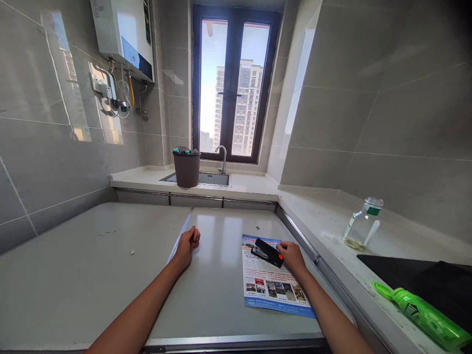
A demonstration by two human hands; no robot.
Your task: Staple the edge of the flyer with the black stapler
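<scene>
A black stapler [268, 252] with a red-orange part at its rear lies at a slant over a printed flyer [273, 290], its jaws pointing left. My right hand [292, 256] has its fingers closed on the stapler's right end. To the left, my left hand [187, 244] is curled closed above the table near the seam between two panels. Whatever may be inside those fingers is hidden. Small dark bits [258, 227], possibly staples, lie just beyond the flyer.
The pale table [110, 275] carries a small yellowish scrap [132, 252]. Behind it a brown bin [187, 169] stands by the sink [216, 179]. On the right counter [313, 206] are a glass bottle [363, 223], a green plastic bottle [427, 314] and a dark cooktop [424, 275].
</scene>
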